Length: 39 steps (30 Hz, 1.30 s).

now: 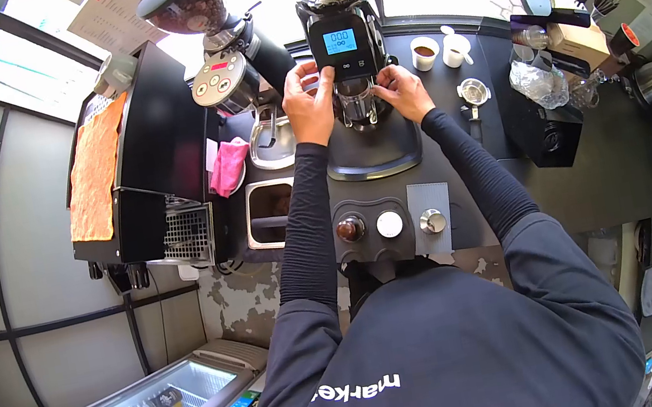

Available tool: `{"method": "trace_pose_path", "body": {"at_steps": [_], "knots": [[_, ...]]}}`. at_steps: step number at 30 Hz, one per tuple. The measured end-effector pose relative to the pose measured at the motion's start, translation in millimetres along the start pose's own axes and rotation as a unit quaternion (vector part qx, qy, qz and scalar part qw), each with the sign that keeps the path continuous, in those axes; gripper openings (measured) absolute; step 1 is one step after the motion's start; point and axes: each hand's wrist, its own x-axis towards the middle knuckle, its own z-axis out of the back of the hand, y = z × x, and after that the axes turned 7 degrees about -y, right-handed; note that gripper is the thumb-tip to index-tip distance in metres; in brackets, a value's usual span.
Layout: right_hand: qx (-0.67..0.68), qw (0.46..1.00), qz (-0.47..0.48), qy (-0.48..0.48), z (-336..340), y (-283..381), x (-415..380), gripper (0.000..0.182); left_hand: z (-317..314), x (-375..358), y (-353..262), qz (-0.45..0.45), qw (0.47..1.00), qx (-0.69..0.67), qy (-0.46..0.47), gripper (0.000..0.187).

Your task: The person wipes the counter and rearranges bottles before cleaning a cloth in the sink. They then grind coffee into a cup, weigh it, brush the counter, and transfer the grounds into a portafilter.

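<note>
A black coffee grinder (338, 23) with a lit blue screen stands in front of me. Beneath its screen, a shiny metal cup (357, 100) sits under the outlet. My left hand (309, 107) is at the grinder's left side, fingers apart and curved, its thumb near the lower left corner of the screen panel. On the other side, my right hand (404, 92) has its fingers bent together, tips close to the cup's right edge. What those fingertips grip, if anything, is too small to make out.
To the right are two white cups of brown grounds (424, 53) and a portafilter (474, 94). A second grinder (226, 81), a pink cloth (229, 166) and a steel bin (264, 188) stand left. Nearer me, a tamper stand (362, 208) holds tools beside a metal tamper (432, 221).
</note>
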Motion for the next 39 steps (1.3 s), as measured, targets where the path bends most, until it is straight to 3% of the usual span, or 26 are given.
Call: {"method": "trace_pose_path", "body": {"at_steps": [3,4,9,15,21,27,30,32,33,34,35,36,37,39], "knots": [[0.014,1.000,-0.012,0.004,-5,3,9,0.026,-4,-27,20,0.009,0.994,-0.088,-0.058,0.038],[-0.011,1.000,-0.002,-0.009,-8,3,11,0.028,-2,-41,28,-0.020,0.998,-0.001,-0.055,0.037],[-0.129,0.989,0.002,-0.073,-20,17,18,0.032,-9,-83,29,-0.051,0.990,0.128,-0.024,0.057],[-0.197,0.977,0.016,-0.080,-21,24,15,0.035,-10,-81,28,-0.011,0.989,0.145,0.006,0.051],[-0.212,0.971,0.012,-0.107,-23,23,11,0.037,-12,-80,25,-0.059,0.982,0.181,-0.020,0.051],[-0.209,0.976,0.022,-0.054,-16,15,12,0.047,-15,-80,16,-0.059,0.979,0.193,-0.037,0.037],[-0.181,0.978,0.106,-0.024,3,-30,9,0.058,-15,-82,12,-0.046,0.979,0.193,-0.042,0.034],[-0.169,0.982,0.080,-0.010,39,-38,-9,0.055,-17,-83,12,-0.013,0.979,0.200,-0.027,0.037],[-0.198,0.931,0.299,-0.069,56,-63,-9,0.051,-21,-84,23,-0.015,0.975,0.222,-0.015,0.043],[-0.121,0.992,0.019,-0.028,80,-1,-37,0.046,-21,-87,22,-0.013,0.970,0.240,-0.020,0.050],[-0.030,0.998,0.034,-0.045,96,6,-53,0.040,-16,-92,21,-0.053,0.974,0.216,-0.035,0.056],[0.080,0.996,-0.029,-0.007,114,18,-71,0.033,-4,-97,13,-0.072,0.980,0.182,-0.039,0.056],[0.105,0.992,-0.075,-0.002,128,33,-92,0.030,11,-105,0,-0.092,0.984,0.147,-0.039,0.056],[0.115,0.991,-0.065,-0.014,145,43,-136,0.034,48,-133,-19,-0.136,0.988,0.076,-0.013,0.056]]}}
